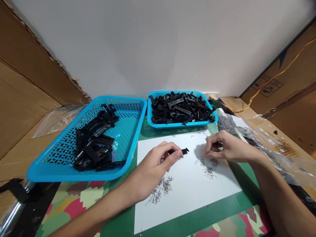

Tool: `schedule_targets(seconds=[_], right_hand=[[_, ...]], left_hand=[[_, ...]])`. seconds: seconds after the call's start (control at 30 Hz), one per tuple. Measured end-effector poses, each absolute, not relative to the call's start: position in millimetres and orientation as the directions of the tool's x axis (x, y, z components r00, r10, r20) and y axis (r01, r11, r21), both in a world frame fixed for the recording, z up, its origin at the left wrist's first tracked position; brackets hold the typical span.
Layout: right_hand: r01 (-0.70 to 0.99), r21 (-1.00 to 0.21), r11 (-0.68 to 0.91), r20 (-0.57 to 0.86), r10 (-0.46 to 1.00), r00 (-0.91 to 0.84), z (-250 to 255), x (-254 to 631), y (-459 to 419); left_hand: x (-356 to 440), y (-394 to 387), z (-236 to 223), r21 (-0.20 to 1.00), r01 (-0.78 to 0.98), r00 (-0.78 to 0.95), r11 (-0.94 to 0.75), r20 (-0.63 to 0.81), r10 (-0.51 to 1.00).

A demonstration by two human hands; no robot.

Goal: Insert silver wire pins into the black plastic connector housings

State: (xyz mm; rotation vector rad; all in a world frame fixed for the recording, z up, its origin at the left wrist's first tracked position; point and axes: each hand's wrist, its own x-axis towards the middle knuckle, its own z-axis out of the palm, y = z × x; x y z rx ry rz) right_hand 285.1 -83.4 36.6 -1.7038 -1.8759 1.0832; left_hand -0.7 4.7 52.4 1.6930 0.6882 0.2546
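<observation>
My left hand (163,161) is closed around a black plastic part (185,151), whose notched end sticks out past the fingertips. Above the right side of a white sheet (182,197), my right hand (219,146) pinches a tiny metal piece that looks like a small bent wire clip (212,149); the fingers partly hide it. Just below the right hand lies a loose heap of small silvery wire pieces (209,169). A second heap of wire pieces (161,190) lies beside my left wrist, partly covered by it.
A large blue basket (134,138) on the left holds several black plastic parts (95,141). Behind the sheet, a smaller blue basket (170,125) is heaped with similar parts. Clear plastic bags (271,144), one with metal bits, lie right. Cardboard walls (293,72) and a yellow cable (274,77) flank the workspace.
</observation>
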Motion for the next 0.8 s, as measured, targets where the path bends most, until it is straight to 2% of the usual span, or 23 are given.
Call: schedule_targets(seconds=[0.13,0.3,0.37,0.43,0.57,0.67,0.8], right_hand=[[0.674,-0.738,0.003,-0.159,0.971,-0.179,37,281,-84],[0.65,-0.759,0.03,-0.104,0.98,-0.167,36,277,-82],[0.608,-0.791,0.07,-0.014,0.991,-0.133,36,271,-83],[0.562,-0.813,0.153,0.138,0.988,-0.07,36,261,-85],[0.539,-0.764,0.355,0.358,0.928,-0.103,34,237,-87],[0.542,-0.707,0.455,0.449,0.88,-0.154,32,224,-88],[0.519,-0.674,0.527,0.482,0.845,-0.233,31,219,-88]], left_hand=[[1,6,50,0.957,0.29,0.769,-0.033,-0.212,0.603],[0,9,47,0.952,0.3,0.764,-0.062,-0.201,0.614],[-1,9,47,0.944,0.315,0.774,-0.096,-0.197,0.602],[-2,8,47,0.94,0.324,0.782,-0.105,-0.203,0.589],[0,4,49,0.938,0.343,0.777,-0.037,-0.262,0.572],[1,1,51,0.941,0.337,0.789,0.003,-0.285,0.544],[0,-1,49,0.956,0.293,0.823,0.013,-0.259,0.506]])
